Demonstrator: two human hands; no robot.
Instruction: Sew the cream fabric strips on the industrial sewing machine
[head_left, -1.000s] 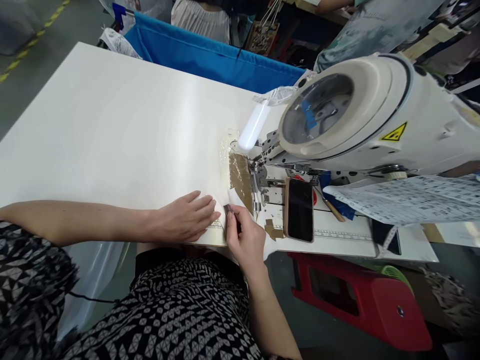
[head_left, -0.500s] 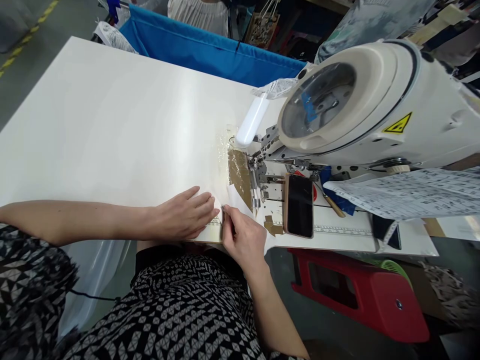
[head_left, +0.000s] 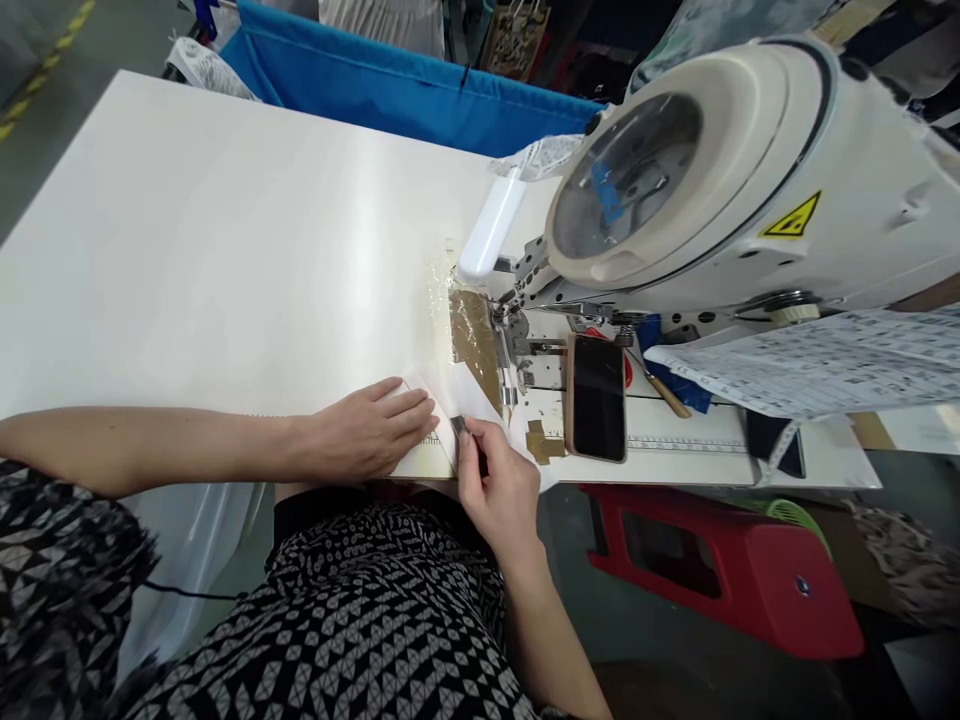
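My left hand (head_left: 371, 432) lies flat, fingers stretched out, on a piece of white fabric (head_left: 457, 400) at the near edge of the white table (head_left: 225, 240). My right hand (head_left: 499, 485) is closed in a pinch on a small dark metal tool (head_left: 459, 427), its tip at the fabric's edge right beside my left fingertips. The fabric runs up toward the presser foot (head_left: 510, 345) of the white sewing machine (head_left: 720, 190), next to a brown taped patch (head_left: 476, 340).
A black phone (head_left: 597, 397) lies on the machine bed by a ruler strip and brown tape scraps (head_left: 541, 441). A printed sheet (head_left: 817, 365) hangs at right. A blue fabric bin (head_left: 397, 85) stands behind the table, a red stool (head_left: 720, 565) below the table at right.
The camera has tilted slightly. My right hand has shifted a little toward me and right along the fabric edge with the tool; my left hand stays flat in place.
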